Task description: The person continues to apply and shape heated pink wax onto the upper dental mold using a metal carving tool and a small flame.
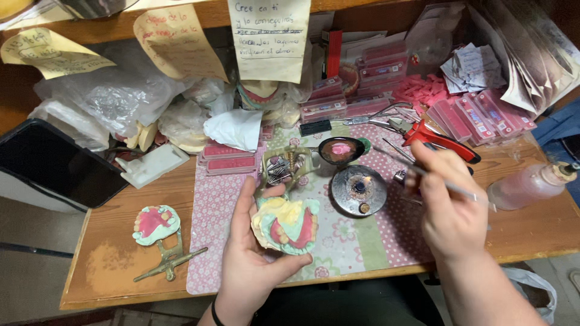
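My left hand (251, 259) grips a dental cast on a brass articulator (286, 224): yellow and pale green plaster with pink wax and a row of teeth. It is held over a floral mat (356, 241). My right hand (447, 205) holds a thin metal wax instrument (447, 186), its tip pointing left towards a small round burner (359, 190) with a tiny flame. Just behind the burner sits a dark spoon-like dish of pink wax (340, 150).
A second cast on a brass articulator (158, 232) lies at the left of the wooden table (121, 259). Red-handled pliers (438, 139), boxes of pink wax and teeth (471, 115), a plastic bottle (531, 184), a dark tablet (54, 163) and paper notes crowd the back.
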